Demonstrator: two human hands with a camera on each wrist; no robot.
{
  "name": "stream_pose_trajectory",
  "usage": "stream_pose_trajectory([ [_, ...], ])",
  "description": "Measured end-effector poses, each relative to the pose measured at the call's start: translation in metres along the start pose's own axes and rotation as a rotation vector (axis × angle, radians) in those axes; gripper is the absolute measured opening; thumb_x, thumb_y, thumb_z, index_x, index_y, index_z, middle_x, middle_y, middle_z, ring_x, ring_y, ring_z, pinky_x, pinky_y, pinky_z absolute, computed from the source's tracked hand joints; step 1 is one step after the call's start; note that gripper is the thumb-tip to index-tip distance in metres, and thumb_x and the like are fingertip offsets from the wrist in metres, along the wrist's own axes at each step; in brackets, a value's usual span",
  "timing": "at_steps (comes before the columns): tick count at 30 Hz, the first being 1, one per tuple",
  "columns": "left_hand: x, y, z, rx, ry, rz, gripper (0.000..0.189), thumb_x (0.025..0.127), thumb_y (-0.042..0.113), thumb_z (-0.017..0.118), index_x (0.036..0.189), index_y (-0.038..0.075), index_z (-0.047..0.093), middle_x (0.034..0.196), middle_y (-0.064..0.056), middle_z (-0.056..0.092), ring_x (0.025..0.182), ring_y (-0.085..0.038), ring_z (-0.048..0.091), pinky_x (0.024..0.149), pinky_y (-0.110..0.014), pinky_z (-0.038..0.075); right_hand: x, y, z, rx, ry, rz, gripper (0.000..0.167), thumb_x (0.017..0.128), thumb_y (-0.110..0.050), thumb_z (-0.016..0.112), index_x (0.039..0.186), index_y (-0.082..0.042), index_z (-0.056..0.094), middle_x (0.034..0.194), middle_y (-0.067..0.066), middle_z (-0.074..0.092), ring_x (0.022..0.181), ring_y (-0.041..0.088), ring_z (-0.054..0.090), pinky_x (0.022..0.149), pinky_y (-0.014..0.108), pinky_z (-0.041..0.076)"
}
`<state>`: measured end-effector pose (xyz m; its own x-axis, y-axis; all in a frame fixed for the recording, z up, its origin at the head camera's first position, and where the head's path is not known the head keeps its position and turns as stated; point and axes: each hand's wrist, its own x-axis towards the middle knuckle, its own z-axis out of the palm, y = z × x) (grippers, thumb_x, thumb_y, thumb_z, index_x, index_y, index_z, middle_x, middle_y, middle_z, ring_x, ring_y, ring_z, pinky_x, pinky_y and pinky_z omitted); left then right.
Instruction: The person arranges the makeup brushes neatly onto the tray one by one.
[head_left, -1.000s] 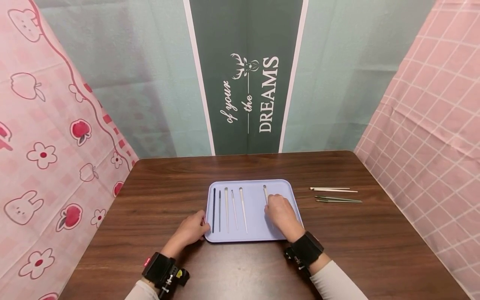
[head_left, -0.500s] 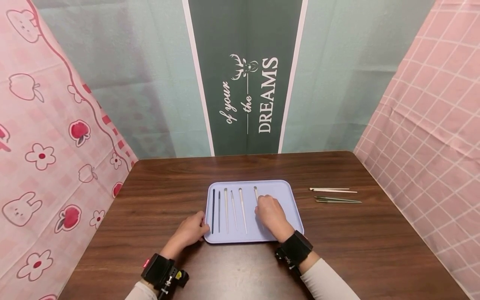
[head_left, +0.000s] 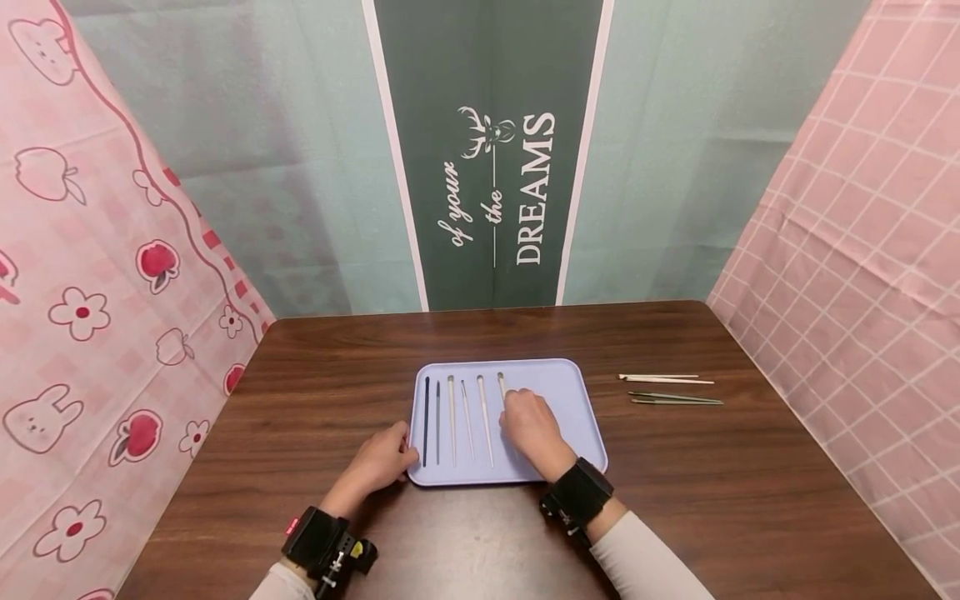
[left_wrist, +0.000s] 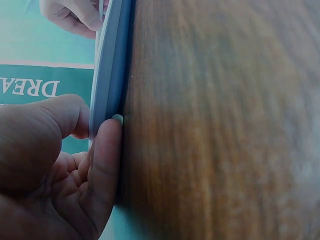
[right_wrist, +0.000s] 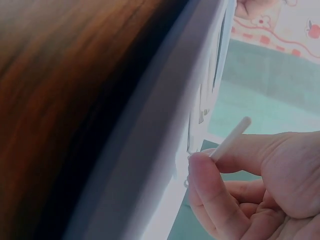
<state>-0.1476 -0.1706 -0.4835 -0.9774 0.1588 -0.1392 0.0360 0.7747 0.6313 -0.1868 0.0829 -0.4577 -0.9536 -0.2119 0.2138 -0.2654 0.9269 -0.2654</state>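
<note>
A lilac tray (head_left: 588, 417) lies on the table with several slim makeup brushes side by side in its left half. Two of these are dark, including a black brush (head_left: 426, 421); the others are pale, such as the white-handled brush (head_left: 486, 421). My left hand (head_left: 384, 457) grips the tray's near-left edge between thumb and fingers. Over the tray, right of that row, my right hand (head_left: 529, 425) pinches a pale makeup brush (head_left: 502, 382) between thumb and fingertips. Its handle end (right_wrist: 232, 137) sticks out past the fingers in the right wrist view; the fingers hide its middle.
To the tray's right, on the brown wooden table (head_left: 660, 475), lie several more brushes: pale brushes (head_left: 666, 380) and, nearer me, green brushes (head_left: 677, 399). Fabric hangs behind the table, with a pink patterned cloth (head_left: 82, 312) at left and a pink checked cloth (head_left: 847, 275) at right.
My right hand has moved left across the tray with the pale makeup brush, closer to the row of brushes. My left hand stays on the tray's edge.
</note>
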Motion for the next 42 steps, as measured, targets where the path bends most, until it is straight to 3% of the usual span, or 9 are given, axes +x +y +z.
stream_pose_trajectory([
  [10,-0.0004,0.0011,0.0001,-0.005,-0.009,-0.018,0.015,0.086,0.009,0.064,0.084,0.010,0.049,0.068,-0.002,0.055,0.054,-0.011,0.062,0.053,-0.028,0.047,0.0035,-0.0043,0.0034,-0.009,-0.051,0.037,0.008,0.082,-0.004,0.070,0.077,0.001,0.066,0.071,0.014,0.062,0.065,0.031,0.063,0.059,0.042,0.052],
  [20,-0.0002,0.0017,-0.0008,-0.006,-0.005,-0.016,0.015,0.087,0.009,0.064,0.084,0.010,0.049,0.068,-0.002,0.055,0.054,-0.011,0.062,0.053,-0.028,0.048,0.0045,-0.0055,0.0042,0.002,-0.009,0.006,0.009,0.080,0.000,0.067,0.072,0.003,0.064,0.068,0.016,0.063,0.059,0.031,0.062,0.055,0.041,0.051],
  [42,-0.0006,0.0005,0.0000,-0.021,-0.001,-0.012,0.016,0.086,0.008,0.064,0.083,0.010,0.049,0.068,-0.002,0.053,0.055,-0.011,0.062,0.052,-0.028,0.050,0.0078,-0.0106,0.0076,-0.024,-0.126,0.066,0.009,0.084,-0.003,0.067,0.076,-0.001,0.063,0.073,0.016,0.066,0.062,0.028,0.064,0.057,0.040,0.053],
])
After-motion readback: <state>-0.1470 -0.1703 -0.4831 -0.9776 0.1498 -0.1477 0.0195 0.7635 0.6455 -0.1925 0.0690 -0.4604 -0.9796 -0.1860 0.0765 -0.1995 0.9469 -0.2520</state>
